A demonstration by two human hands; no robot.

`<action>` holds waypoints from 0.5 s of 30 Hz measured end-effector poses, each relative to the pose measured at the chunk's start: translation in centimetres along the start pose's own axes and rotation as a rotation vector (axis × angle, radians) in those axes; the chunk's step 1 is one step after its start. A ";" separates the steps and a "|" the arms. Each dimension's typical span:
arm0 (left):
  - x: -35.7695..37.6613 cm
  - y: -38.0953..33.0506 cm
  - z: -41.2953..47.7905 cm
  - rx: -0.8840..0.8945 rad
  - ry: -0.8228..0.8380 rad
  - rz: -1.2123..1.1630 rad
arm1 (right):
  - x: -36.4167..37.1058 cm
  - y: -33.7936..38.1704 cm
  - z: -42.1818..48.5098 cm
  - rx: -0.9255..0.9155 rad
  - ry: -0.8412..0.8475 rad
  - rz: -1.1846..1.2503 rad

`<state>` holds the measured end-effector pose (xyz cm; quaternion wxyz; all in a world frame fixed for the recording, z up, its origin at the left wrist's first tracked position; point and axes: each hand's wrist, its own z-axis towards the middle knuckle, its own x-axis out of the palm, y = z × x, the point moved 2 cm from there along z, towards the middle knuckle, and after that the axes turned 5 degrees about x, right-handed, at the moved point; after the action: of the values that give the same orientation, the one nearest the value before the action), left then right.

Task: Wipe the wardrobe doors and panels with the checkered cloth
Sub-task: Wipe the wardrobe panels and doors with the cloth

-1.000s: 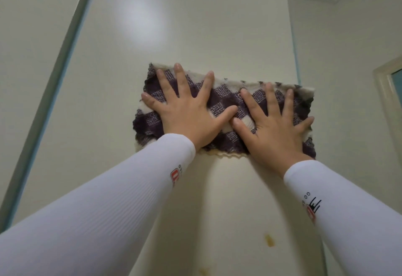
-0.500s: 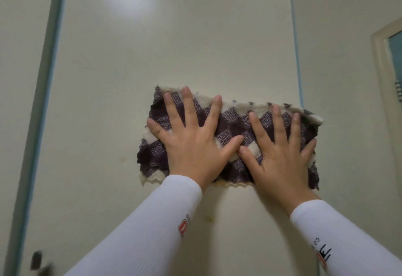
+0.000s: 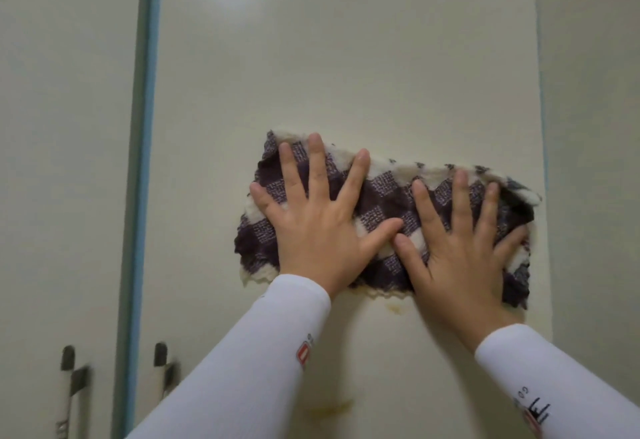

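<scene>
Cloth (image 3: 388, 196) lay on the door (image 3: 346, 75) under left hand (image 3: 318, 234) and right hand (image 3: 460, 251), both spread wide; 5 o'clock sleeve (image 3: 561, 369) read "GO".

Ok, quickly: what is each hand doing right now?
Left hand: open, fingers flat, pressing the cloth.
Right hand: open, also pressing the cloth.

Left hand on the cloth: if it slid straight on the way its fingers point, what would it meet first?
Likely nothing solid. The left hand points up the wardrobe door; beyond the top edge of the checkered cloth there is only bare panel, as far as the picture shows.
</scene>
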<state>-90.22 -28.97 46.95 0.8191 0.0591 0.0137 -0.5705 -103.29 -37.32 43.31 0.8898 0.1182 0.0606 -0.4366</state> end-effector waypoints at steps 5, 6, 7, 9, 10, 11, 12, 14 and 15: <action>-1.1 5.7 -0.6 -0.096 0.011 0.036 | 0.6 5.9 0.7 -0.089 -0.064 0.004; -1.3 6.8 -0.7 -0.118 0.022 0.040 | 0.7 7.1 0.8 -0.109 -0.075 0.004; -1.6 7.9 -0.7 -0.137 0.035 0.042 | 0.8 8.2 1.0 -0.123 -0.084 0.007; -2.1 9.8 -0.7 -0.168 0.061 0.041 | 0.9 10.4 1.2 -0.134 -0.095 0.022; -2.4 10.5 -0.7 -0.179 0.069 0.037 | 0.9 11.3 1.3 -0.136 -0.095 0.028; -2.6 11.2 -0.7 -0.191 0.078 0.034 | 1.0 12.1 1.3 -0.136 -0.095 0.031; -2.7 11.8 -0.8 -0.202 0.086 0.030 | 1.0 12.8 1.3 -0.137 -0.095 0.031; -2.9 12.4 -1.0 -0.211 0.089 0.021 | 1.1 13.4 1.3 -0.142 -0.095 0.026; -2.9 12.4 -1.1 -0.205 0.086 0.018 | 1.1 13.5 1.2 -0.145 -0.096 0.019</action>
<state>-79.57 -21.87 47.13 0.8245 -0.0005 0.1066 -0.5557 -91.95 -30.54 46.34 0.9020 0.0330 0.0484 -0.4278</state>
